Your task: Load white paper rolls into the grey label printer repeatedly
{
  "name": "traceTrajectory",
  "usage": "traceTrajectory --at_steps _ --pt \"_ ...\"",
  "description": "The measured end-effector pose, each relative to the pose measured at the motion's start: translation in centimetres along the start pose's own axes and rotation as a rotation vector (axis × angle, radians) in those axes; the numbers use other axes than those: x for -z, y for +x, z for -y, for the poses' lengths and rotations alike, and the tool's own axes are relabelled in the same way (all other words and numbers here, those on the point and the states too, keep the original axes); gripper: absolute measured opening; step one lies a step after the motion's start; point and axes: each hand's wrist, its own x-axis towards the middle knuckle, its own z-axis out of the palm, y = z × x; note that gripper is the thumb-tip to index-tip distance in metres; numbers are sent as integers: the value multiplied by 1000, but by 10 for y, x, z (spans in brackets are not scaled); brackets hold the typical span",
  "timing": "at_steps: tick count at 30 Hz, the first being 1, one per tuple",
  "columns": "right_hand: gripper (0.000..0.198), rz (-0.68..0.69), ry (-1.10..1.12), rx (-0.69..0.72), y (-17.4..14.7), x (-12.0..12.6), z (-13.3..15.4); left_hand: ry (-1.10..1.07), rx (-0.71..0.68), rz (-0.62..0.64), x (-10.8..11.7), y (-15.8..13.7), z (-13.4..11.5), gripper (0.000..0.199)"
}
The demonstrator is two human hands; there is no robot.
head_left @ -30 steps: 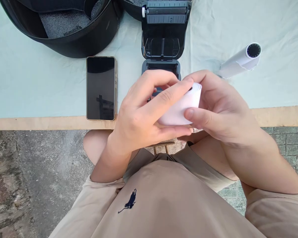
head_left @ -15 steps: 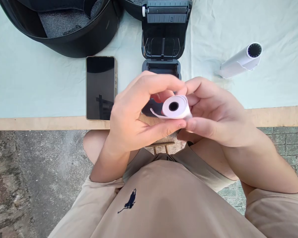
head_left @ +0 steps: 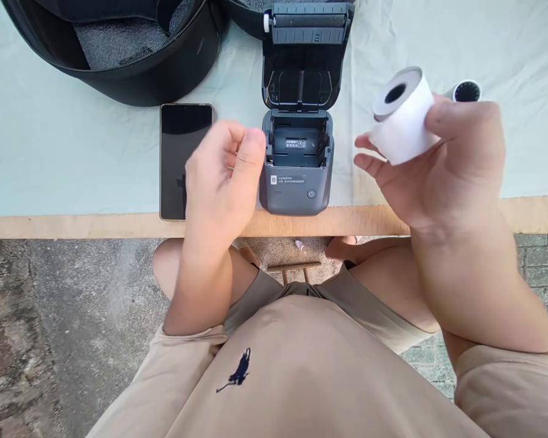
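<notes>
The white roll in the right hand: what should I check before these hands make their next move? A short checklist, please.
1. White roll gripped by the right hand: ok, thumb pressed against it.
2. Roll's loose paper end lying flat: cannot tell, too blurred.
3. Left hand free: cannot tell, curled fingers hide the palm.
4. Printer lid raised: ok.
5. Compartment uncovered: ok, the label inside shows.
6. Left hand off the phone: cannot tell, it covers part of it from above.
</notes>
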Motion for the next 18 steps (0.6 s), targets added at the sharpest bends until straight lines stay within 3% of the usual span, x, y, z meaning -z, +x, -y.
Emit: traceTrajectory --at_steps 3,5,13,18 --pt "13 -79 73 -45 5 -1 -7 242 79 87 3 3 4 41" --pt "11 -27 61 -48 4 -4 -11 297 94 162 4 2 0 44" --pt "16 160 70 14 -4 -10 -21 239 131 182 3 -2 -5 41" --pt "16 199 56 38 -6 -11 -23 262 152 169 4 -3 -1 34"
